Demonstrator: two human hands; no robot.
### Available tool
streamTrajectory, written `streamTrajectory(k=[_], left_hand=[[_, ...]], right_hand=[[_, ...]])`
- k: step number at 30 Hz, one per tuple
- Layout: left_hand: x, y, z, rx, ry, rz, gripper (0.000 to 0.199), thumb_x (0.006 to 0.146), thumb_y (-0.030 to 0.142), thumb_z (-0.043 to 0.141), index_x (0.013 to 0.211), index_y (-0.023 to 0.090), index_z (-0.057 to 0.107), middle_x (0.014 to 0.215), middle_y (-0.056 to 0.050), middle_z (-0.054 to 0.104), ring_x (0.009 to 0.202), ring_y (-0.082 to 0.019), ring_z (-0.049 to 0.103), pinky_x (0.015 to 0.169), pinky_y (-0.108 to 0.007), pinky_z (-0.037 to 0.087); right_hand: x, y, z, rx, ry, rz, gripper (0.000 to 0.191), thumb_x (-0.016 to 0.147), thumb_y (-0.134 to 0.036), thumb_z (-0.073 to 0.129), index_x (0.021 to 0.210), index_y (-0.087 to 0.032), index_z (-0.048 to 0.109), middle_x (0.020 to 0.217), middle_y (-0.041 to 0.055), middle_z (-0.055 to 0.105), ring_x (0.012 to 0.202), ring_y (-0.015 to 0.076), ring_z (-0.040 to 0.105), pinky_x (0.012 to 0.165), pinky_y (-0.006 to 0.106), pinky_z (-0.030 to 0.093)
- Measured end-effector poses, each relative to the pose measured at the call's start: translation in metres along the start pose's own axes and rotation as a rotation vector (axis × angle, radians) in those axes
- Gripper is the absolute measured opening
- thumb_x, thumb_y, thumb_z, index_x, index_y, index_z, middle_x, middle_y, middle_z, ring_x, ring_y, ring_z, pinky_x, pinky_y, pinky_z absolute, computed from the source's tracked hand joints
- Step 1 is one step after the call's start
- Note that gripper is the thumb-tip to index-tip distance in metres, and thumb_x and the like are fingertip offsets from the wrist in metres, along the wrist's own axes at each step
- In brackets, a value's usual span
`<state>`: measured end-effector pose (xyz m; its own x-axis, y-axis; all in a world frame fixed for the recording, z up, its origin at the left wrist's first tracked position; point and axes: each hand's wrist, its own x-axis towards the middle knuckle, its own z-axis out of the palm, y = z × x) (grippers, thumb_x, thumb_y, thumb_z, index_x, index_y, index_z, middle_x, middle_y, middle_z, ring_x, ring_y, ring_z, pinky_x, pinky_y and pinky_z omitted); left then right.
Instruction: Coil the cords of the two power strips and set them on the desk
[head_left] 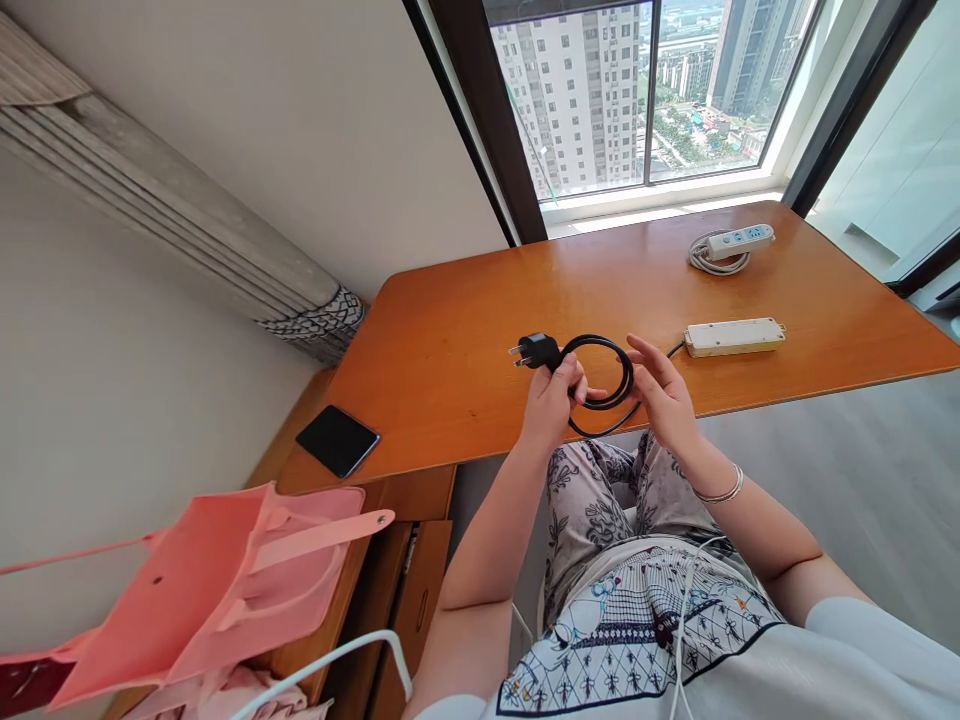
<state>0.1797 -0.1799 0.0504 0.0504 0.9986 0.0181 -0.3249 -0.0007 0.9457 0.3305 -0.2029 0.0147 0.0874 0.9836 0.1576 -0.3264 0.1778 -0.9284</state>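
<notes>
A black cable is looped in a coil between my hands, over the table's front edge. My left hand pinches the coil's left side close to the black plug, whose metal prongs point left. At the coil's right side is my right hand, its fingers apart and touching or nearly touching the loops. From the coil the cable runs right to a white power strip, which lies face down on the table.
Another white power strip with its coiled cord lies farther back on the wooden table. A dark phone or tablet rests at the left corner. Beside the table hangs a pink bag; a window is behind.
</notes>
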Motion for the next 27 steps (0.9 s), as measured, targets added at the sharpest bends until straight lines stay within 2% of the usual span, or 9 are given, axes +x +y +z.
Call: streamTrajectory(k=[2, 5, 7, 9, 12, 15, 21, 24, 27], left_hand=[[0.001, 0.006, 0.003, -0.086, 0.083, 0.049, 0.045, 0.081, 0.045, 0.077, 0.069, 0.019, 0.042, 0.058, 0.010, 0.036, 0.043, -0.003, 0.035, 0.052, -0.021, 0.050], [0.002, 0.012, 0.005, -0.169, 0.153, 0.095, 0.046, 0.082, 0.043, 0.077, 0.067, 0.019, 0.041, 0.059, 0.009, 0.037, 0.044, -0.003, 0.036, 0.046, -0.018, 0.044], [0.002, 0.014, 0.006, -0.208, 0.169, 0.109, 0.046, 0.083, 0.042, 0.077, 0.067, 0.018, 0.042, 0.061, 0.008, 0.038, 0.044, -0.003, 0.037, 0.045, -0.018, 0.042], [0.001, 0.014, 0.007, -0.231, 0.177, 0.135, 0.045, 0.082, 0.043, 0.078, 0.068, 0.018, 0.043, 0.062, 0.007, 0.040, 0.045, -0.003, 0.038, 0.047, -0.018, 0.043], [0.000, 0.010, 0.004, -0.193, 0.202, 0.205, 0.047, 0.082, 0.049, 0.077, 0.069, 0.018, 0.044, 0.063, 0.007, 0.042, 0.048, -0.004, 0.042, 0.051, -0.019, 0.048], [0.001, 0.003, -0.004, -0.063, 0.185, 0.221, 0.051, 0.077, 0.058, 0.077, 0.069, 0.019, 0.047, 0.063, 0.007, 0.043, 0.050, -0.005, 0.044, 0.055, -0.021, 0.053], [0.001, -0.012, -0.013, 0.156, -0.027, 0.062, 0.060, 0.068, 0.073, 0.075, 0.071, 0.019, 0.048, 0.062, 0.007, 0.043, 0.049, -0.006, 0.045, 0.053, -0.025, 0.057], [0.000, -0.013, -0.013, 0.189, -0.075, 0.014, 0.061, 0.069, 0.073, 0.074, 0.069, 0.019, 0.044, 0.060, 0.008, 0.038, 0.048, -0.005, 0.043, 0.053, -0.026, 0.058], [0.000, -0.011, -0.013, 0.221, -0.118, -0.019, 0.059, 0.073, 0.069, 0.073, 0.070, 0.020, 0.040, 0.060, 0.009, 0.036, 0.047, -0.004, 0.041, 0.052, -0.025, 0.057]], right_hand=[[-0.009, 0.005, 0.001, 0.103, 0.015, 0.074, 0.039, 0.081, -0.058, 0.072, 0.096, -0.023, 0.067, 0.080, -0.0004, 0.065, 0.056, 0.0087, 0.053, 0.050, 0.022, 0.045], [-0.026, 0.016, 0.004, 0.151, -0.317, 0.474, 0.051, 0.085, -0.067, 0.062, 0.076, -0.017, 0.064, 0.060, 0.0013, 0.060, 0.047, 0.0101, 0.053, 0.044, 0.022, 0.039], [-0.035, 0.022, 0.008, 0.233, -0.523, 0.757, 0.050, 0.089, -0.065, 0.060, 0.087, -0.015, 0.067, 0.073, 0.0073, 0.071, 0.057, 0.0152, 0.066, 0.048, 0.023, 0.046], [-0.036, 0.026, 0.013, 0.403, -0.474, 0.853, 0.040, 0.093, -0.056, 0.059, 0.101, -0.018, 0.066, 0.095, 0.0094, 0.076, 0.078, 0.0191, 0.074, 0.063, 0.027, 0.056], [-0.027, 0.028, 0.017, 0.609, -0.164, 0.705, 0.022, 0.095, -0.043, 0.058, 0.098, -0.021, 0.061, 0.097, 0.0055, 0.074, 0.092, 0.0183, 0.073, 0.083, 0.033, 0.059], [-0.015, 0.026, 0.014, 0.583, -0.023, 0.492, 0.020, 0.089, -0.035, 0.066, 0.105, -0.023, 0.060, 0.081, -0.0013, 0.067, 0.084, 0.0158, 0.070, 0.081, 0.031, 0.059], [0.001, 0.019, 0.001, 0.058, 0.033, 0.167, 0.046, 0.085, -0.047, 0.067, 0.124, -0.025, 0.058, 0.081, -0.0011, 0.060, 0.072, 0.0151, 0.063, 0.054, 0.025, 0.048], [0.006, 0.016, -0.009, -0.194, 0.043, 0.022, 0.044, 0.081, -0.048, 0.071, 0.117, -0.024, 0.064, 0.108, 0.0055, 0.066, 0.088, 0.0176, 0.064, 0.068, 0.029, 0.053], [0.007, 0.013, -0.015, -0.183, -0.060, 0.052, 0.046, 0.082, -0.050, 0.069, 0.120, -0.025, 0.061, 0.106, 0.0065, 0.070, 0.100, 0.0221, 0.067, 0.086, 0.037, 0.056]])
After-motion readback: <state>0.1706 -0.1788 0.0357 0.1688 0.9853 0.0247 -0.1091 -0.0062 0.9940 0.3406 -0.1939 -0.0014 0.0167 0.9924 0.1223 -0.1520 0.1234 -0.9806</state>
